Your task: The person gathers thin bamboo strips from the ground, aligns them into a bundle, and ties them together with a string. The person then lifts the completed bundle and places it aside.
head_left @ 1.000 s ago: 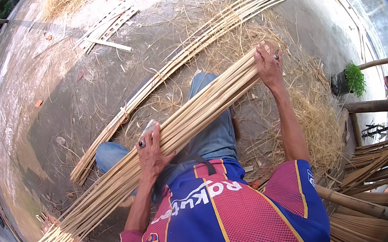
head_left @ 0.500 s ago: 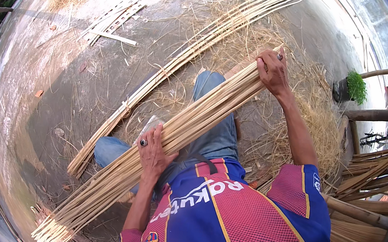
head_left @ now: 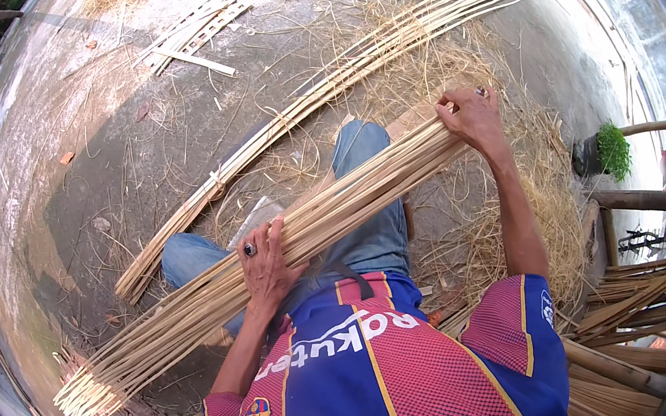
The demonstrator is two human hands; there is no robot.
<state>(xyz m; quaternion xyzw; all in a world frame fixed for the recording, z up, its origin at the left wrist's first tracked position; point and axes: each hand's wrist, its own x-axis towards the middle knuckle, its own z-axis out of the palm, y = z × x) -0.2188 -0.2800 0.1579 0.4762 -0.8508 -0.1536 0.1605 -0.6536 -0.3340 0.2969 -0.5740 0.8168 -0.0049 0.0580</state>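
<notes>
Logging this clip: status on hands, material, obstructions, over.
Left hand laid over long bundle of thin tan wood-like strips. Right hand curled at its far end. Bundle slants across blue-denim legs. Nothing visibly obstructing; second tan strip bundle lies beyond.

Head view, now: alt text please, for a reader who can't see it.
A person's left hand and right hand hold a long bundle of pale strips slanting across their jeans, the right hand at its far end. A second bundle lies on the ground beyond, among scattered shavings; a potted plant stands at the right.
</notes>
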